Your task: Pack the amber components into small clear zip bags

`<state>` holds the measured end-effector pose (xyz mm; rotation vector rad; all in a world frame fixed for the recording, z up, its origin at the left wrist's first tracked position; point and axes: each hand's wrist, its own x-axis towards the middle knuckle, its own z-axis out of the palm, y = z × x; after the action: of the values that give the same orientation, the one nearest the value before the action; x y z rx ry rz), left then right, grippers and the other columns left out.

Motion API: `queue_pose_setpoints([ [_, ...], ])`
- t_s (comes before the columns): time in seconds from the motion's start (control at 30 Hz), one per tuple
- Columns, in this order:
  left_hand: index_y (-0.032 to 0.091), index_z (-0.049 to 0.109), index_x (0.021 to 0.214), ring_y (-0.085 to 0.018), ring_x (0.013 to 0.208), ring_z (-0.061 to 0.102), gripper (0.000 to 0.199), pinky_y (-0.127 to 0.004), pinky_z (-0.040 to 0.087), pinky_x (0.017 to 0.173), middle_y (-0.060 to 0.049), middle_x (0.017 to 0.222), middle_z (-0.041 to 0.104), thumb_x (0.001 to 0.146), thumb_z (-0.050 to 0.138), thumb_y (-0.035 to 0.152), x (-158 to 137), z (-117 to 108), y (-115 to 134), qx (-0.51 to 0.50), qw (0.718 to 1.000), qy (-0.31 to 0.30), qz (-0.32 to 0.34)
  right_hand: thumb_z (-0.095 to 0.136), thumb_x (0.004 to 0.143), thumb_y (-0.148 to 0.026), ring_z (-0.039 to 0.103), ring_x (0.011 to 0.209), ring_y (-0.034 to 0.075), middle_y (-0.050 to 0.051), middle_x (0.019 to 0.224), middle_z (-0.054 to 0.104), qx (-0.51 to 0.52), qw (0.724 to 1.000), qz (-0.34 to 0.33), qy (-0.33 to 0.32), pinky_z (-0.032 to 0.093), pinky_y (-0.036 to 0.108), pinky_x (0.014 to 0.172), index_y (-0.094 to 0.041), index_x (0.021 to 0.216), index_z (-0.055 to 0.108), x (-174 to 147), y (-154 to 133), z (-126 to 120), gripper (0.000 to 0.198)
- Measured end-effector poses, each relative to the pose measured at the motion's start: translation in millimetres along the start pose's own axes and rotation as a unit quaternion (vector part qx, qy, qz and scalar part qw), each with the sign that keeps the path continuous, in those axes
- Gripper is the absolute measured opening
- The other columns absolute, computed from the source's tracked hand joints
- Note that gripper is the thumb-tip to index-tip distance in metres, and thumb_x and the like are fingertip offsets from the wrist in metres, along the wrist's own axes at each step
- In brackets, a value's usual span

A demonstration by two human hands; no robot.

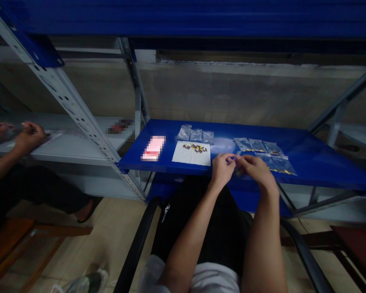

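Observation:
My left hand [223, 167] and my right hand [255, 167] meet above the front edge of the blue shelf. Between them is a small clear plastic bag [239, 172], its top pinched in the fingers of both. What lies inside it is too dim to make out. Left of my hands, small brown and yellow pieces [198, 148], which look like capsules, lie scattered on a white paper sheet [183, 158]. Behind the sheet is a row of flat clear bags [196, 134]. To the right, several clear bags [276, 162] with yellow bits inside rest close to my right hand.
The blue shelf [320, 162] has metal uprights [67, 95] on its left. A blurred-out pink item [154, 148] lies at its left end. Further left, another person's hands [30, 136] work over a grey shelf [73, 148]. Black chair arms [137, 248] flank me.

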<state>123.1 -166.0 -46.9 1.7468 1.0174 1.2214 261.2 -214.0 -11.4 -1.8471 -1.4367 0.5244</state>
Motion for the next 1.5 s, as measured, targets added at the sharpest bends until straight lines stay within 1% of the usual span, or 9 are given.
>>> queue_pose_setpoints([
  [0.13, 0.016, 0.076, 0.108, -0.009, 0.067, 0.067, 0.02, -0.021, 0.056, 0.067, -0.005, 0.105, 0.073, 0.089, 0.069, 0.015, 0.6, -14.2, 8.3, -0.138, 0.99, -0.029, 0.0, 0.065, 0.086, -0.065, 0.061, 0.063, 0.019, 0.004, 0.065, 0.067, 0.126, 0.99, -0.063, 0.026, 0.043, 0.028, 0.059, -0.019, 0.079, 0.068, -2.5, -16.6, 5.7, 0.046],
  [0.23, 0.016, 0.072, 0.116, -0.01, 0.071, 0.071, 0.025, -0.021, 0.058, 0.067, -0.008, 0.115, 0.074, 0.091, 0.069, 0.017, 3.8, -30.2, 14.7, -0.187, 0.98, -0.064, -0.014, 0.065, 0.088, -0.065, 0.061, 0.062, 0.018, 0.004, 0.069, 0.069, 0.151, 0.985, -0.081, 0.028, 0.043, 0.028, 0.058, -0.019, 0.084, 0.069, -5.2, -30.6, 9.8, 0.047],
  [0.37, 0.017, 0.074, 0.114, -0.015, 0.082, 0.075, 0.022, -0.026, 0.062, 0.077, -0.01, 0.114, 0.076, 0.094, 0.069, 0.02, 5.3, -52.1, 21.2, -0.11, 0.993, -0.047, 0.027, 0.061, 0.092, -0.062, 0.066, 0.067, 0.02, 0.006, 0.078, 0.073, 0.111, 0.988, -0.107, 0.011, 0.046, 0.029, 0.06, -0.019, 0.092, 0.072, -8.0, -44.4, 13.2, 0.044],
  [0.57, 0.021, 0.076, 0.104, -0.02, 0.094, 0.076, 0.015, -0.035, 0.06, 0.097, -0.006, 0.103, 0.08, 0.097, 0.064, 0.017, -0.8, -71.0, 37.7, 0.052, 0.995, -0.01, 0.083, 0.058, 0.093, -0.06, 0.067, 0.063, 0.021, 0.006, 0.069, 0.072, 0.051, 0.992, -0.111, 0.043, 0.047, 0.031, 0.063, -0.02, 0.085, 0.071, -7.7, -55.3, 22.7, 0.043],
  [0.7, 0.021, 0.075, 0.104, -0.019, 0.094, 0.076, 0.016, -0.031, 0.061, 0.092, -0.005, 0.106, 0.08, 0.098, 0.062, 0.015, -2.5, -74.9, 45.7, 0.026, 0.995, -0.007, 0.099, 0.066, 0.089, -0.064, 0.072, 0.067, 0.024, 0.008, 0.074, 0.076, 0.119, 0.984, -0.08, 0.104, 0.051, 0.032, 0.064, -0.02, 0.091, 0.069, -7.6, -62.2, 30.6, 0.045],
  [0.8, 0.021, 0.075, 0.1, -0.017, 0.09, 0.075, 0.013, -0.029, 0.062, 0.088, -0.005, 0.107, 0.077, 0.097, 0.064, 0.015, -1.6, -76.2, 46.8, 0.013, 0.995, 0.026, 0.092, 0.074, 0.081, -0.067, 0.075, 0.071, 0.027, 0.008, 0.074, 0.076, 0.182, 0.973, -0.064, 0.125, 0.054, 0.033, 0.061, -0.02, 0.099, 0.066, -8.7, -66.4, 33.7, 0.052],
  [1.07, 0.022, 0.069, 0.089, -0.018, 0.088, 0.075, 0.01, -0.03, 0.061, 0.087, -0.002, 0.09, 0.078, 0.096, 0.065, 0.015, -0.6, -85.4, 47.4, -0.014, 0.997, 0.023, 0.07, 0.069, 0.089, -0.062, 0.072, 0.07, 0.023, 0.008, 0.083, 0.077, 0.153, 0.979, -0.115, 0.075, 0.057, 0.033, 0.061, -0.021, 0.098, 0.07, -12.9, -72.4, 34.5, 0.041],
  [1.23, 0.022, 0.07, 0.085, -0.019, 0.093, 0.073, 0.011, -0.032, 0.057, 0.093, -0.002, 0.091, 0.077, 0.093, 0.068, 0.014, -0.1, -92.5, 47.9, 0.041, 0.995, 0.032, 0.086, 0.066, 0.091, -0.059, 0.072, 0.085, 0.025, 0.009, 0.096, 0.078, 0.121, 0.981, -0.143, 0.06, 0.059, 0.034, 0.069, -0.021, 0.098, 0.074, -13.0, -75.9, 33.7, 0.039],
  [1.5, 0.018, 0.069, 0.082, -0.013, 0.075, 0.07, 0.009, -0.024, 0.055, 0.076, 0.0, 0.078, 0.073, 0.09, 0.073, 0.016, 4.3, -92.6, 35.4, -0.063, 0.997, -0.027, 0.042, 0.063, 0.094, -0.053, 0.069, 0.076, 0.022, 0.007, 0.088, 0.076, 0.122, 0.982, -0.139, 0.039, 0.057, 0.033, 0.066, -0.021, 0.097, 0.078, -14.7, -79.0, 31.7, 0.036],
])
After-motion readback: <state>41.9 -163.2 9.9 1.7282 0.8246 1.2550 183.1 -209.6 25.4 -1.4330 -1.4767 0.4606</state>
